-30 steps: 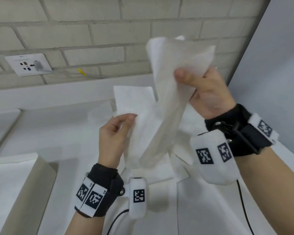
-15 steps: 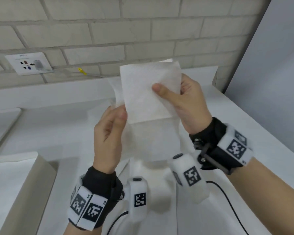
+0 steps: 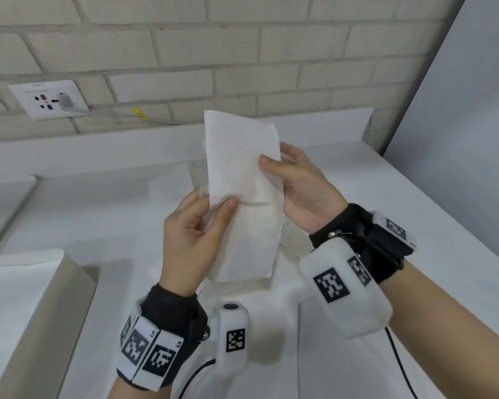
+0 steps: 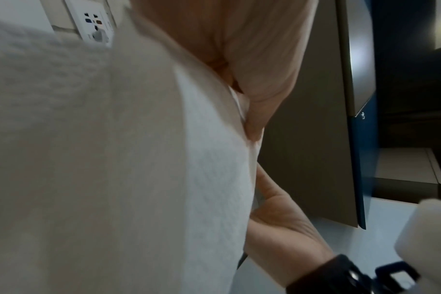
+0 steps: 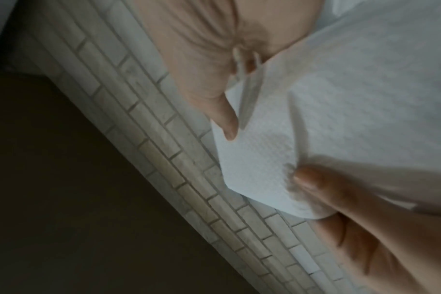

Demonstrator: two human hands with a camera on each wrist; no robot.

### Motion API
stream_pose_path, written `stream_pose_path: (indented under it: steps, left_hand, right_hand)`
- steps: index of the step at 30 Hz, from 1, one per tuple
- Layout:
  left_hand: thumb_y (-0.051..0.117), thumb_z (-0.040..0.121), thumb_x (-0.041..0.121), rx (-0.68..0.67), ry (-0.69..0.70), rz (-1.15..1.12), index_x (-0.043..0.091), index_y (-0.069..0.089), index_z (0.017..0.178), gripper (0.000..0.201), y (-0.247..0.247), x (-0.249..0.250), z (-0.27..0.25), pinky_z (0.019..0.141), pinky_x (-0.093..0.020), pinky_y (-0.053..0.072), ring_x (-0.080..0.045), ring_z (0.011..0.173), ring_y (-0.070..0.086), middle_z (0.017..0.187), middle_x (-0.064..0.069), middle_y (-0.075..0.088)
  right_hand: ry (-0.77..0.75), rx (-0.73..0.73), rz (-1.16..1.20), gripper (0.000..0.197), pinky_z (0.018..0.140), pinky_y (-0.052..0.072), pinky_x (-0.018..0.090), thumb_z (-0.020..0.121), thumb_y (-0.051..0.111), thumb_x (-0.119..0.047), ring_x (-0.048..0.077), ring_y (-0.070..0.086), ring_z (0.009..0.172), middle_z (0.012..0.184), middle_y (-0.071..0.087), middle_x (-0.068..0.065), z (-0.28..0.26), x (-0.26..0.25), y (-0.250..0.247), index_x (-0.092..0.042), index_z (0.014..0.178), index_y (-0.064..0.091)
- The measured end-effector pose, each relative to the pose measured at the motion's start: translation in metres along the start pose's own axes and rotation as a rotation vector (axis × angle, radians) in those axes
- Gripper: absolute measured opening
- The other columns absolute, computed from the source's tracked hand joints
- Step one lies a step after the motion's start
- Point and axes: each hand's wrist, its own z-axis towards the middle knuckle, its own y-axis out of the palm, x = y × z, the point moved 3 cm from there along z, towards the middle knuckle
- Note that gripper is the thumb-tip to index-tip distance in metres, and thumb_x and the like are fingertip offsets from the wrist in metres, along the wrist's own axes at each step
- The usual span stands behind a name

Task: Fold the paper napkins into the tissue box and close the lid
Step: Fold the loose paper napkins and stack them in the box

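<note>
A white paper napkin [image 3: 242, 197], folded into a tall narrow strip, is held upright in the air between both hands. My left hand [image 3: 196, 226] pinches its lower left edge with thumb on the front. My right hand [image 3: 297, 185] pinches its right edge, thumb across the front. The same napkin [image 4: 113, 159] fills the left wrist view, and in the right wrist view its corner [image 5: 259, 159] sits under a thumb. The open tissue box [image 3: 26, 306] stands at the lower left with white napkins inside. Its lid is not visible.
More loose white napkins [image 3: 170, 185] lie on the white counter [image 3: 386, 197] behind and under my hands. A brick wall with a socket plate [image 3: 48, 99] and a plugged cable runs along the back. A grey panel [image 3: 458, 125] stands at the right.
The napkin went from a twisted hanging sheet to a square, then to a narrow folded strip. Both hands drew closer together and lower in front of me.
</note>
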Motion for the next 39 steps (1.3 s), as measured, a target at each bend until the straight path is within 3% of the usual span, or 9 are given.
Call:
stream_pose_path:
  steps: [4,7,10,13,17,22,29,32,39]
  left_hand:
    - [0.065,0.085,0.018,-0.062,-0.008,0.053,0.032,0.066,0.09,0.015,0.0,-0.003,0.001,0.075,-0.005,0.039,0.01,0.085,0.058,0.086,0.03,0.062]
    - [0.064,0.086,0.025,-0.089,-0.096,-0.03,0.027,0.069,0.082,0.007,0.001,-0.005,-0.001,0.073,-0.01,0.043,0.006,0.081,0.057,0.083,0.022,0.063]
    - [0.057,0.085,0.034,-0.059,-0.213,-0.189,0.011,0.066,0.07,0.029,0.0,-0.01,-0.005,0.076,-0.026,0.045,-0.009,0.083,0.056,0.084,0.002,0.061]
    - [0.052,0.088,0.025,0.013,-0.34,-0.37,0.014,0.066,0.072,0.024,0.003,-0.009,-0.007,0.074,-0.025,0.046,-0.013,0.08,0.055,0.082,-0.004,0.06]
    - [0.046,0.091,0.018,0.141,-0.403,-0.487,0.01,0.066,0.086,0.022,0.008,-0.009,-0.008,0.067,-0.015,0.048,-0.004,0.075,0.063,0.079,0.007,0.07]
    - [0.046,0.096,0.015,0.248,-0.475,-0.541,0.013,0.068,0.1,0.023,0.009,-0.011,-0.007,0.083,-0.022,0.052,-0.012,0.098,0.067,0.099,0.002,0.074]
    - [0.053,0.091,-0.002,0.305,-0.487,-0.524,0.01,0.064,0.104,0.022,0.004,-0.012,-0.002,0.072,-0.018,0.053,-0.005,0.068,0.064,0.067,0.007,0.069]
    - [0.053,0.09,-0.004,0.349,-0.463,-0.498,0.012,0.064,0.098,0.021,0.002,-0.013,-0.001,0.068,-0.014,0.051,0.0,0.059,0.058,0.055,0.01,0.062]
    - [0.056,0.09,-0.001,0.421,-0.425,-0.44,0.016,0.066,0.085,0.021,-0.011,-0.02,0.002,0.078,-0.021,0.049,-0.005,0.076,0.061,0.075,0.013,0.07]
  right_hand:
    - [0.188,-0.112,-0.053,0.046,0.082,0.055,0.033,0.079,0.061,-0.013,0.024,0.064,0.093,0.111,0.064,0.014,-0.005,0.011,-0.001,0.001,0.122,0.054]
    - [0.02,-0.043,-0.055,0.027,0.08,0.055,0.034,0.087,0.057,-0.006,0.023,0.065,0.094,0.11,0.066,0.011,-0.003,0.011,-0.008,-0.006,0.115,0.057]
    - [-0.086,0.008,-0.098,0.016,0.083,0.055,0.034,0.086,0.06,-0.006,0.021,0.066,0.093,0.106,0.068,0.009,-0.002,0.009,-0.01,-0.009,0.101,0.061]
    - [-0.143,0.027,-0.052,0.011,0.084,0.055,0.037,0.086,0.059,-0.003,0.021,0.066,0.088,0.097,0.068,0.007,-0.004,0.008,-0.007,-0.01,0.094,0.062]
    - [-0.205,0.053,-0.064,0.012,0.087,0.054,0.038,0.087,0.058,-0.004,0.02,0.066,0.09,0.094,0.069,0.004,-0.005,0.008,-0.005,-0.014,0.094,0.061]
    - [-0.291,0.112,-0.125,0.015,0.101,0.044,0.048,0.088,0.058,-0.002,0.025,0.061,0.099,0.096,0.066,0.005,-0.007,0.008,-0.002,-0.015,0.091,0.062]
    - [-0.31,0.067,-0.071,0.015,0.088,0.053,0.035,0.087,0.057,-0.001,0.016,0.065,0.086,0.088,0.069,-0.001,-0.009,0.005,-0.002,-0.015,0.09,0.062]
    - [-0.29,0.07,-0.015,0.011,0.077,0.056,0.028,0.087,0.058,-0.003,0.014,0.067,0.08,0.086,0.07,0.0,-0.009,0.007,-0.005,-0.012,0.089,0.062]
    - [-0.318,0.059,0.003,0.011,0.08,0.056,0.028,0.088,0.056,-0.009,0.014,0.068,0.086,0.091,0.071,-0.001,-0.012,-0.003,-0.012,-0.01,0.097,0.063]
